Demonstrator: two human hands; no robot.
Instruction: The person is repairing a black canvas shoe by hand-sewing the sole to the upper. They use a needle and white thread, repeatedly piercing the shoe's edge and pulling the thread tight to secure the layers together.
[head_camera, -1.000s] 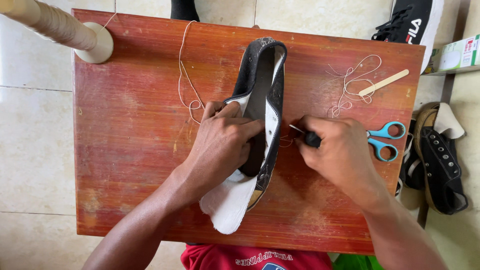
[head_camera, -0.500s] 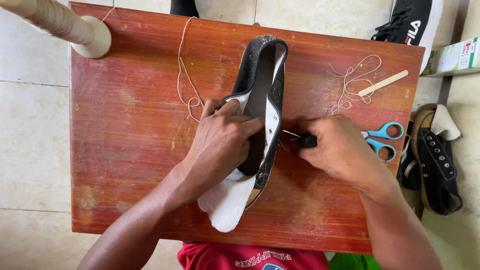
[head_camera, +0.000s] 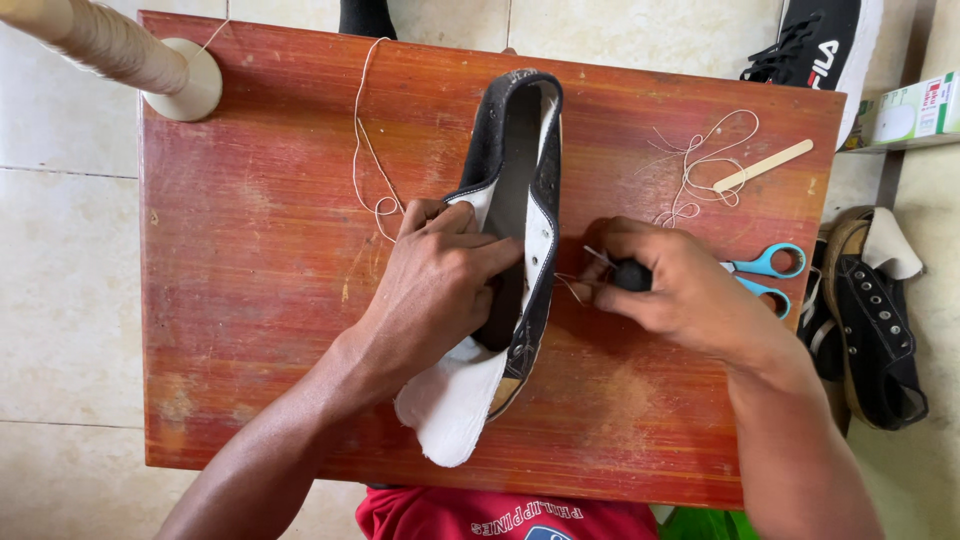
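Steadying a black-and-white shoe (head_camera: 515, 200) on the wooden table (head_camera: 250, 250), the left hand (head_camera: 440, 285) wraps fingers over its upper; just right, the right hand (head_camera: 680, 295) clenches a black-handled awl (head_camera: 630, 274) against the sole edge, thread (head_camera: 572, 287) between. Blue scissors (head_camera: 765, 275) lie behind the knuckles.

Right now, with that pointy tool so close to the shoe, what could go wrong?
The right hand pushes a black-handled awl toward the shoe. The left hand presses on the shoe just across from the tip, so a slip might prick its fingers. The thread lies in loose loops on the table and could snag. The scissors sit right beside the right hand and might get bumped.
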